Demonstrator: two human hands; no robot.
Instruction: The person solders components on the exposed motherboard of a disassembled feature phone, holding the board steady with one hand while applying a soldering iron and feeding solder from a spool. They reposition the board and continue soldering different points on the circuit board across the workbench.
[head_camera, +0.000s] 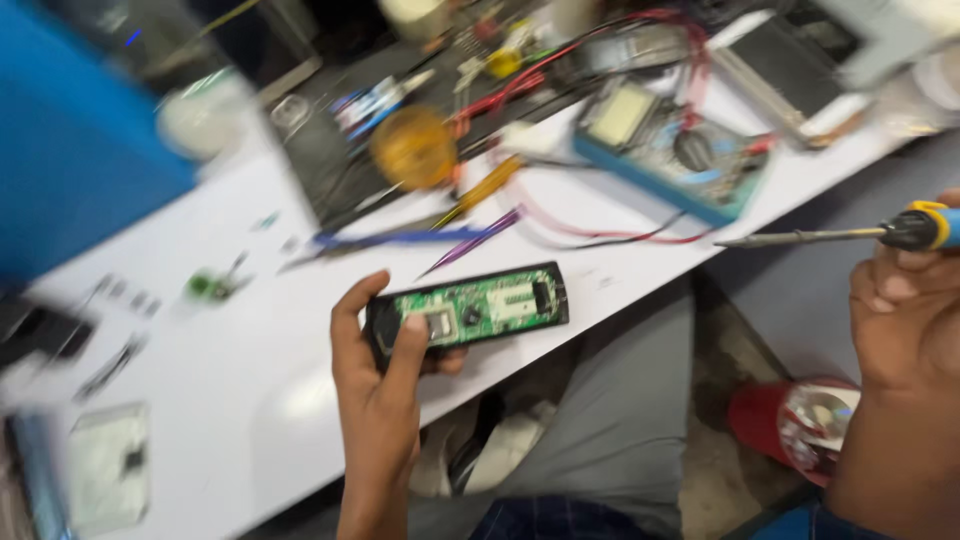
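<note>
Green circuit board (480, 305) in black casing (556, 295).

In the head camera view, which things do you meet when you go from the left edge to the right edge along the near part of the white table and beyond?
Clear plastic piece → left hand → open black case with green circuit board → red round object on the floor → right hand holding the soldering iron.

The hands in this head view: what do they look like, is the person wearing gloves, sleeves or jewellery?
Both are bare. The left hand shows no glove, ring or watch, and its forearm is uncovered down to the picture's lower edge. The right hand is likewise ungloved, with a bare wrist and forearm. No sleeve reaches into view on either arm. The picture is blurred, so fine marks cannot be made out.
</note>
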